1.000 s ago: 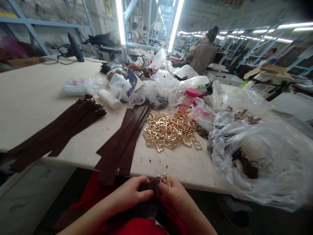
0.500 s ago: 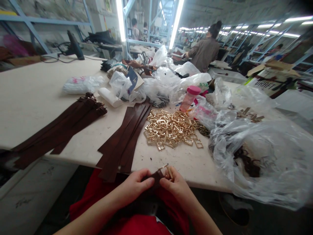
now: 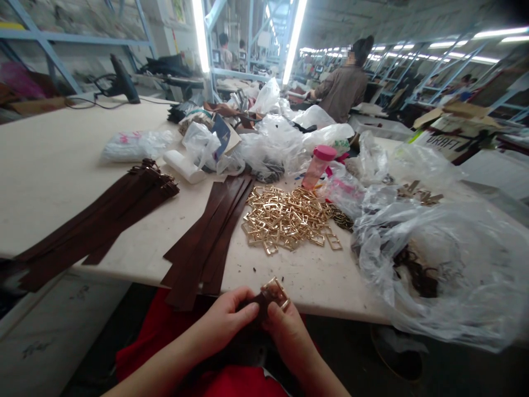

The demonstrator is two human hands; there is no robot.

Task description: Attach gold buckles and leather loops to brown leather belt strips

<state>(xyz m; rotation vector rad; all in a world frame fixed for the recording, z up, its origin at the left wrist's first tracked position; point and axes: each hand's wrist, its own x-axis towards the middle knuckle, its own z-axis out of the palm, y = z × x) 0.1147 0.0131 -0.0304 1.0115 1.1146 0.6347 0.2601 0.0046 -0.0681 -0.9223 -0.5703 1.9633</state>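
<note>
Below the table's front edge, my left hand (image 3: 225, 322) and my right hand (image 3: 285, 328) both pinch the end of a dark brown leather strap (image 3: 258, 304). A gold metal buckle (image 3: 274, 292) sits on that strap end, above my right thumb. A pile of gold buckles (image 3: 289, 219) lies on the table just beyond. A stack of plain brown straps (image 3: 206, 242) hangs over the edge to the left of my hands. Further left lies a bundle of brown straps with buckles fitted (image 3: 99, 220).
Large clear plastic bags (image 3: 446, 264) cover the table's right side, one holding dark items. A pink-capped bottle (image 3: 317, 167), a white roll (image 3: 184, 167) and more bags crowd the middle. A person in brown (image 3: 343, 91) works at a far table. Red cloth (image 3: 231, 380) covers my lap.
The buckle has turned on the strap end from edge-on to face-up, and my right hand has shifted slightly left under it. My left hand keeps its pinch.
</note>
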